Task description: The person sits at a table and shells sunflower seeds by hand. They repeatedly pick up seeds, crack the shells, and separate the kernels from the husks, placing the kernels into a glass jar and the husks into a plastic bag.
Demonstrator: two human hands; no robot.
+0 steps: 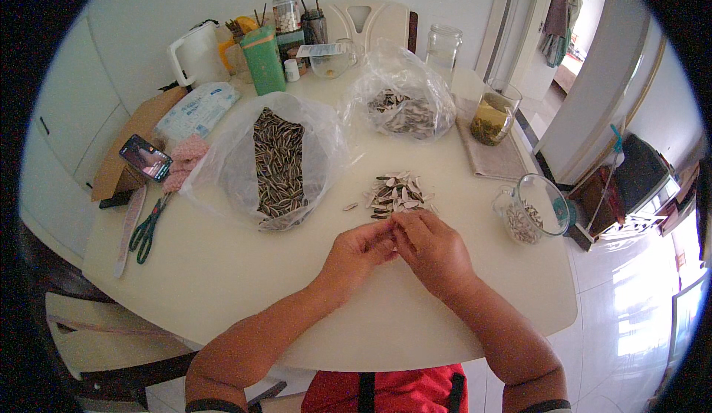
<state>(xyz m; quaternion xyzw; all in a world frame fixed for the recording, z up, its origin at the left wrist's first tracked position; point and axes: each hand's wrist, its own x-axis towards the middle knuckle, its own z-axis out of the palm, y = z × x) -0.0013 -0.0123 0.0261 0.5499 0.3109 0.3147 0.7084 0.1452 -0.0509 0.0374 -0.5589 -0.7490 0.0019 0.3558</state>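
My left hand point(356, 254) and my right hand point(433, 249) meet fingertip to fingertip just above the tabletop. Whatever may be between their fingers is hidden. Right behind the fingers lies a small heap of sunflower seed shells point(397, 193), striped outside and pale inside. To the left stands an open plastic bag point(222, 162) with whole striped sunflower seeds point(280, 162) in it. A second clear plastic bag point(409, 62), farther back, contains more shells or seeds. Off to the right, a glass mug point(542, 204) contains pale, apparently shelled kernels point(522, 224).
Green-handled scissors point(147, 232) lie at the left beside a phone point(146, 157) propped on a cardboard box point(130, 151). A glass cup of tea point(494, 115) stands on a folded cloth point(495, 154). Along the back are a white kettle point(197, 57), a green container point(263, 62) and a glass jar point(443, 51).
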